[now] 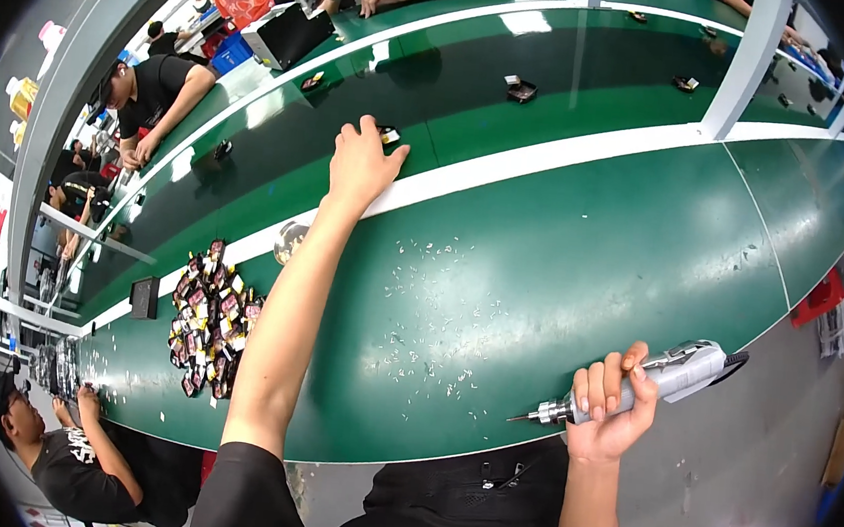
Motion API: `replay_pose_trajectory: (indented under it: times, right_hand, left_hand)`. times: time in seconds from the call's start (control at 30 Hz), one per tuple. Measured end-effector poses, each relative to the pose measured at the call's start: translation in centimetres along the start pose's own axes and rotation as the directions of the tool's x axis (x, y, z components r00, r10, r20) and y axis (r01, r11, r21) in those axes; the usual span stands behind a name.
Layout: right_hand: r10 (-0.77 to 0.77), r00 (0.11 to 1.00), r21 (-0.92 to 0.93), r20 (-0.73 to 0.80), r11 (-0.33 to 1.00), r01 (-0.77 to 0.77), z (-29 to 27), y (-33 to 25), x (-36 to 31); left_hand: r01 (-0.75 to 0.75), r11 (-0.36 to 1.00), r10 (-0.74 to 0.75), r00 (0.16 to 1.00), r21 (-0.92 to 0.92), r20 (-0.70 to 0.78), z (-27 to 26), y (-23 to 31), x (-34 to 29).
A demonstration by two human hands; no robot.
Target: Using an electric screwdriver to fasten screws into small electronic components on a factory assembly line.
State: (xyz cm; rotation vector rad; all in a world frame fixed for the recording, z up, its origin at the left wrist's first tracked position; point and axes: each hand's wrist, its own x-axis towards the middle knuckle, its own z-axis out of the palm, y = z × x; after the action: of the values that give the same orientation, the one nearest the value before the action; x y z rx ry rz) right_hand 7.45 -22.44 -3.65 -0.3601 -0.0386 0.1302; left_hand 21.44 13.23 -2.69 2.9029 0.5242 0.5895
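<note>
Beyond the white rail (551, 164), on the dark green belt (457, 96), lies the small dark part (389, 134) that our left hand (363, 163) reaches over. We see its fingers (348, 142) spread, thumb held off to the side, with the part between; they are not closed on it, and we cannot tell whether any tip touches it. We judge the part light and stiff, probably plastic. Its shell may slip a little, and its pale patch could scuff, so we would pinch two opposite sides and stay off that patch.

Our right hand (612, 411) is clenched around the driver (699, 368) by the near edge of the tabletop (634, 252), the bit (519, 417) pointing left. The fingers wrap the grey body just behind the metal nose. We expect the driver to be rigid and the heavier thing, with much of its weight toward the back end; its thick body is the place to hold, well away from the bit, which looks thin.

Left of our left forearm (285, 337), a pile (206, 320) of similar dark pieces sits on the tabletop. It looks loose, so we would lift single pieces off its top.
</note>
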Motion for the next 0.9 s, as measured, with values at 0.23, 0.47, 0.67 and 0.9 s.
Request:
replay_pose_trajectory:
  times: [0.23, 0.47, 0.67, 0.9]
  right_hand:
    - [0.040, 0.999, 0.014, -0.007, 0.999, -0.040, 0.1, -0.1, 0.2]
    - [0.081, 0.997, 0.021, -0.002, 0.997, -0.081, 0.0, -0.9, -0.5]
    - [0.144, 0.988, 0.052, 0.053, 0.988, -0.147, -0.8, -1.5, -1.2]
    - [0.203, 0.972, -0.005, 0.117, 0.979, -0.204, -2.1, -2.6, -3.3]
  left_hand:
    - [-0.289, 0.947, 0.295, 0.955, -0.141, 0.029, 0.7, -5.1, 3.5]
    - [-0.230, 0.913, 0.268, 0.961, -0.338, 0.072, -1.0, -2.3, 1.5]
    - [-0.567, 0.643, 0.694, 0.715, -0.514, 0.079, -6.4, 10.5, -11.3]
    - [-0.523, 0.457, 0.849, 0.497, -0.719, 0.179, -7.2, 13.7, -19.0]
